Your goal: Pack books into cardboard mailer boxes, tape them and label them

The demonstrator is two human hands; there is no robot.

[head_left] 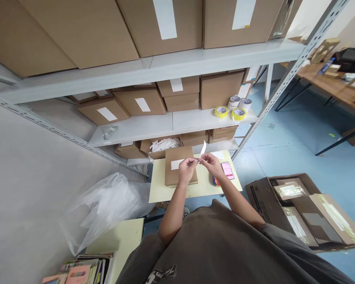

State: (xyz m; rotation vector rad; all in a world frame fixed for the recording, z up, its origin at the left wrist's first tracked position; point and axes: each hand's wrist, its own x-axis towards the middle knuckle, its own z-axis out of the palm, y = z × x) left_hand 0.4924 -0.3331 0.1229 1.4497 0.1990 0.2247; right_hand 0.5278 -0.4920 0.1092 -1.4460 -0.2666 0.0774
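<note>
Over a small pale-yellow table (158,189), my left hand (187,169) and my right hand (211,163) meet fingertip to fingertip. Both are closed in a pinch on a thin white paper strip (203,147), whose curled end sticks up above the right fingers. Beneath my left hand lies a closed brown cardboard box (174,154) with a white label (176,164) on its top. Right of my right hand rests a phone (227,170) with a pink lit screen. A blue and orange tape roll (215,182) is partly hidden behind my right forearm.
Ahead stands a grey metal shelf (130,136) with cardboard boxes and yellow tape rolls (221,111). An open carton (262,197) of taped parcels sits on the floor at right. At left are a clear plastic bag (112,201) and a stack of books (85,270).
</note>
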